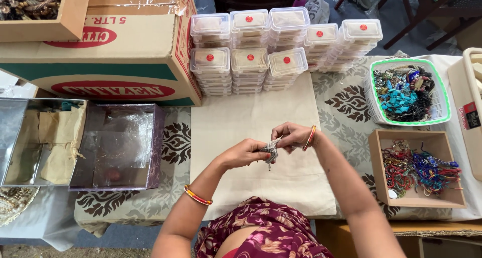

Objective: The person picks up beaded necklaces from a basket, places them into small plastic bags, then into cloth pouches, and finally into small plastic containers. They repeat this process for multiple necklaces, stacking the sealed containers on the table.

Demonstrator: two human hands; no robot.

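While both forearms reach forward from the bottom edge, bent at the elbows and angled inward, the left hand (pixel 244 153) and the right hand (pixel 292 136) meet above the middle of a plain cream cloth (pixel 251 120) spread on the table. Between them sits a small grey-and-white beaded trinket (pixel 271 150) — the left fingers curl round its lower end, and the right fingers pinch its upper end from above, closed narrow on it. It hangs just clear of the cloth. Each wrist carries orange and red bangles.

Under the cream cloth lies a beige tablecloth with a dark brown leaf pattern (pixel 346 105), covering the table. Largest on it is a big cardboard carton with red and green print (pixel 125 52) at upper left. Below that stand a shiny purple foil-lined open box (pixel 120 145) and a silver one holding folded tan cloth (pixel 35 137). Past the hands rise stacks of clear lidded plastic boxes with red round stickers (pixel 251 52). At right sit a white mesh basket with a green rim (pixel 437 115), full of turquoise and dark beads — and nearer, a shallow open wooden box (pixel 381 172) of tangled coloured thread bands.
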